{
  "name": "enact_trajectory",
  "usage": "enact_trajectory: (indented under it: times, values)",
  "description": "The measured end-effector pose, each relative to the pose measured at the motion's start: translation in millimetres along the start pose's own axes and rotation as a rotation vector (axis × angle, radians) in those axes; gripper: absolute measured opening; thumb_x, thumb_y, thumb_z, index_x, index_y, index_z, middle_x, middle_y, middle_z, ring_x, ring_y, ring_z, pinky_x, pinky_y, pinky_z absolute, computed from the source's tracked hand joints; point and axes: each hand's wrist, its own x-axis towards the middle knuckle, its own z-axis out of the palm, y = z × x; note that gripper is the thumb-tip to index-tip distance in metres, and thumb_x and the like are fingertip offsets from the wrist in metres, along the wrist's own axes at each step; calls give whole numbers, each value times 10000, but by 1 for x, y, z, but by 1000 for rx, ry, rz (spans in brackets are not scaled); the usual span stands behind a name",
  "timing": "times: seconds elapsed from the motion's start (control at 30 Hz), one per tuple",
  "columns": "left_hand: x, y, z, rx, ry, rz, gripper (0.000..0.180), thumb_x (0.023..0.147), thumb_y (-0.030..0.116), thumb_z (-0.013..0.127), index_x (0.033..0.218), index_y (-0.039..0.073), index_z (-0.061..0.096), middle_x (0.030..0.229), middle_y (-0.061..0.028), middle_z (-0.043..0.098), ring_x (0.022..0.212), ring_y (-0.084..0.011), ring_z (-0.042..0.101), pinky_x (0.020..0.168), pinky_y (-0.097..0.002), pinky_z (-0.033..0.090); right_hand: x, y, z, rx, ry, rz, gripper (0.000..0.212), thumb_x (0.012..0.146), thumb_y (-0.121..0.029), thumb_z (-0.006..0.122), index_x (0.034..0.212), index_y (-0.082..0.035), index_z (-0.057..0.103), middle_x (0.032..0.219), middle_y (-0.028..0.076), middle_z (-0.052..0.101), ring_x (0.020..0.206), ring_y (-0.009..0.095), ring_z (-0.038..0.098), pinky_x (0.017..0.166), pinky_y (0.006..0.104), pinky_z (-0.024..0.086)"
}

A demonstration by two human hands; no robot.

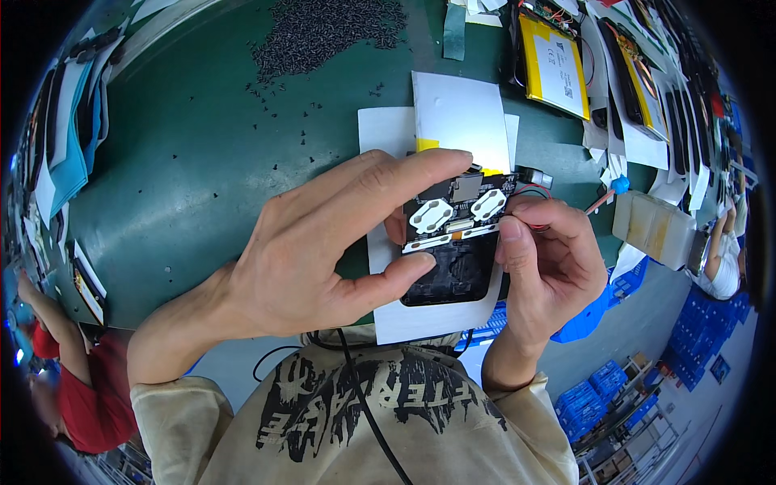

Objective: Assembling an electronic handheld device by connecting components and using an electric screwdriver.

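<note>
A black circuit board (466, 191) with two white rounded pads is tilted up above the lower part of a black plastic housing (451, 275). My left hand (323, 234) reaches across from the left, index finger over the board's top edge and thumb on its lower left corner. My right hand (554, 259) is closed at the board's right edge, thumb and index finger pressed together there; thin red wires (533, 191) run beside the index finger. Beyond the board lies a silvery white flat battery pack (461, 113) with yellow tape at its near end.
White paper (388, 323) lies beneath the work on the green table (186, 202). A pile of small black screws (323, 36) is at the far side, some scattered nearer. Devices with yellow-edged batteries (556, 65), a blue-tipped screwdriver (619, 186) and a clear box (653, 230) are at right.
</note>
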Motion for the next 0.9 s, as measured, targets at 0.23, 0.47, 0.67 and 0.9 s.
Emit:
enact_trajectory:
  times: [0.23,0.47,0.67,0.9]
  values:
    - [0,3,2,104,33,12,739,757,16,817,1427,-32,512,1257,-166,644,960,-215,662,753,-290,540,2,-1,1,-33,-3,-20,203,820,110,768,1012,71,712,908,107,710,715,85,608,653,193,468]
    - [-3,1,5,96,18,-22,776,759,37,833,1459,19,498,1370,-142,620,1030,-218,665,759,-283,537,2,-2,1,-81,2,-11,188,812,109,773,989,70,724,868,98,708,688,86,604,637,191,458]
    - [-3,3,4,93,20,-42,774,766,45,835,1463,45,499,1408,-130,602,1127,-225,658,794,-284,540,2,-3,1,-68,-9,-6,194,811,108,774,994,69,723,857,91,703,689,80,601,630,188,448]
    - [-2,-2,5,87,52,28,701,771,24,813,1413,14,531,1322,-128,647,1006,-192,672,741,-270,530,2,-3,2,-51,1,-1,191,814,109,772,993,72,720,853,89,698,682,76,586,624,190,439]
